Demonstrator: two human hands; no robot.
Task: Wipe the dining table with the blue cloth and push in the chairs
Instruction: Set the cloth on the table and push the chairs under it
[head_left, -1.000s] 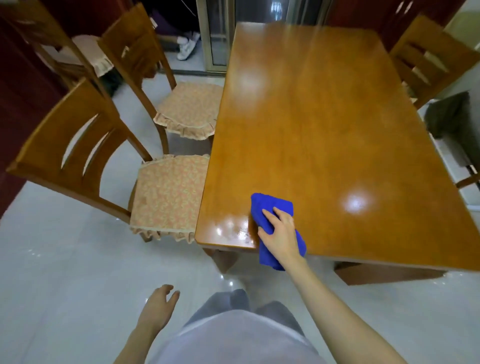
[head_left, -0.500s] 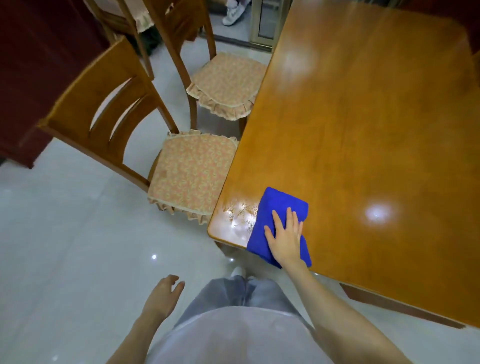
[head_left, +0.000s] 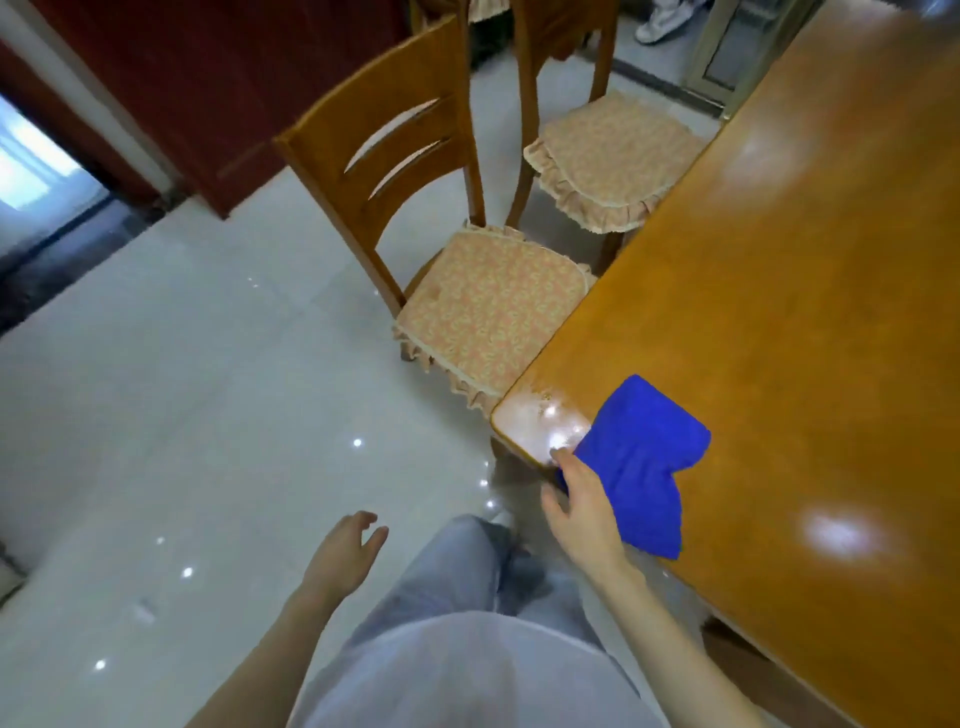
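The blue cloth (head_left: 641, 462) lies bunched on the near left corner of the wooden dining table (head_left: 789, 249), partly over the table's front edge. My right hand (head_left: 582, 506) is at the cloth's left edge, thumb and forefinger showing and the other fingers hidden under the fabric, gripping it. A wet shiny patch covers the corner just left of the cloth. My left hand (head_left: 345, 551) hangs low over the floor with fingers apart, holding nothing. Two wooden chairs with cushions, the near chair (head_left: 483, 312) and the far chair (head_left: 608, 153), stand pulled out along the table's left side.
Pale glossy floor tiles (head_left: 197, 395) spread to the left. A dark red wall or door (head_left: 208, 88) and a bright doorway are at the back left. White shoes (head_left: 662, 21) lie by a glass door at the top. My legs are near the table corner.
The view has swung left and my body has turned toward the chairs. My right hand slid from flat on top of the cloth to its left edge; the cloth is now bunched.
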